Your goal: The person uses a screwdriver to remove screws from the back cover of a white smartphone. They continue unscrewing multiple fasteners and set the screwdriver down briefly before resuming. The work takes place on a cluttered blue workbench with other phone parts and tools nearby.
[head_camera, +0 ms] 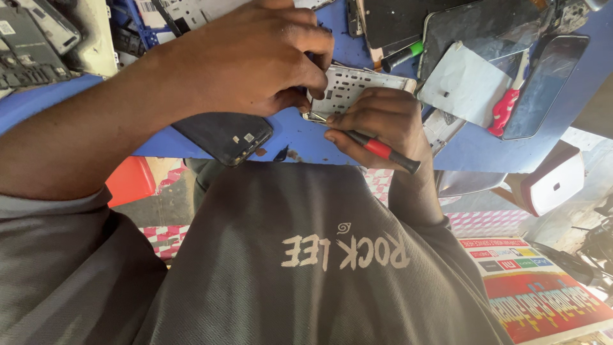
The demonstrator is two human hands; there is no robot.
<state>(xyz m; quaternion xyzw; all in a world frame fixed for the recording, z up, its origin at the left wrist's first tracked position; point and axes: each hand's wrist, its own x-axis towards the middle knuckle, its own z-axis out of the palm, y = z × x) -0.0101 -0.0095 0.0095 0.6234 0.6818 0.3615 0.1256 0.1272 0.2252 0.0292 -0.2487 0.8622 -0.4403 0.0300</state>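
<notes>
My left hand [255, 57] reaches in from the left and pinches the near left corner of a white perforated phone frame [357, 83], which lies on the blue table [472, 150]. My right hand [377, 118] rests against the frame's lower edge. It grips a small screwdriver [383, 150] with a red and black handle, whose tip points at the frame's corner by my left fingers. A black phone back cover [223, 135] lies at the table's edge under my left wrist.
To the right lie a white sheet [466, 83], a red-handled tool [504, 110], a dark phone screen [544, 83] and a green-tipped pen [403, 56]. Opened phone parts [32, 38] sit at top left. Below the table are a red stool [131, 180], a white box [554, 180] and a colourful poster [543, 294].
</notes>
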